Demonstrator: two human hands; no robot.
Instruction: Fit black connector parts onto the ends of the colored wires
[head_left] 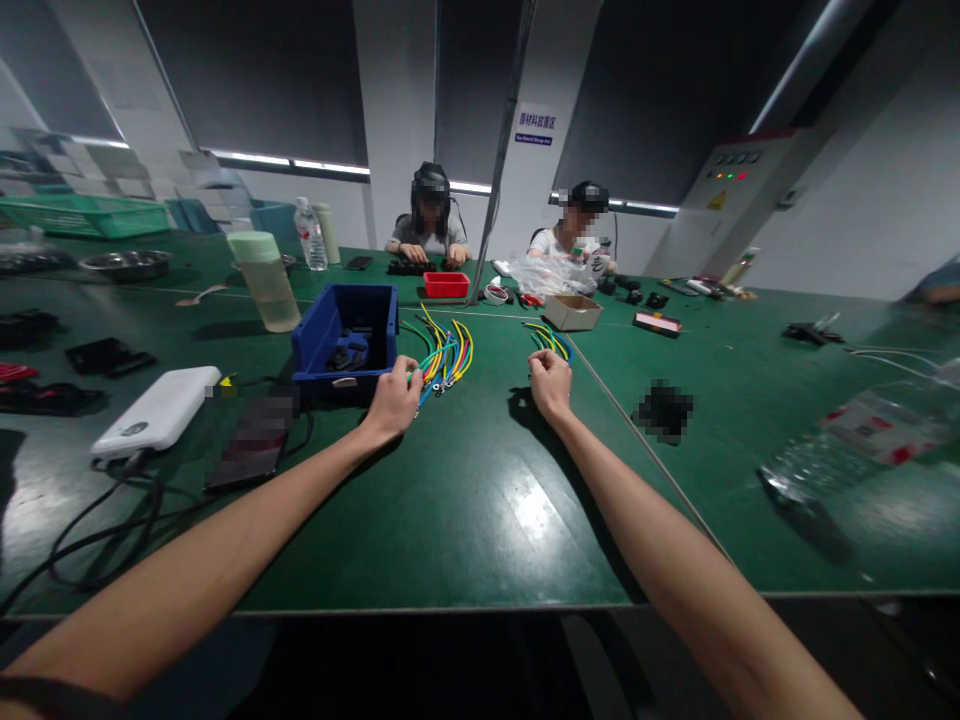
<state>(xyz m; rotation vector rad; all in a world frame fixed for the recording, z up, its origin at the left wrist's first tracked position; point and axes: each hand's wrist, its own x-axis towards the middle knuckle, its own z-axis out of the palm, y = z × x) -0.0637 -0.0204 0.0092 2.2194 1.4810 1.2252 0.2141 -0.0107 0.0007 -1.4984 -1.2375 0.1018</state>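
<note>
Left hand (393, 397) closed on coloured wire bundle (445, 355) beside blue bin (311, 335); right hand (550, 382) fisted around smaller wire bunch (547, 338), both on green bench (480, 500).

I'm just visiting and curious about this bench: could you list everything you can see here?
wire bundle: one, multicoloured, beside blue bin, under left fingers
second wire bundle: one, multicoloured, at right hand
blue bin: one, blue, left of wires
power bank: one, white, near left
tumbler: one, pale green, behind bin
red tray: one, red, far side
cardboard box: one, brown, centre right
plastic bottle: one, clear, lying right
table: one, green
co-workers: two, seated opposite
left hand: one, on wires
right hand: one, fist closed on wires
</note>
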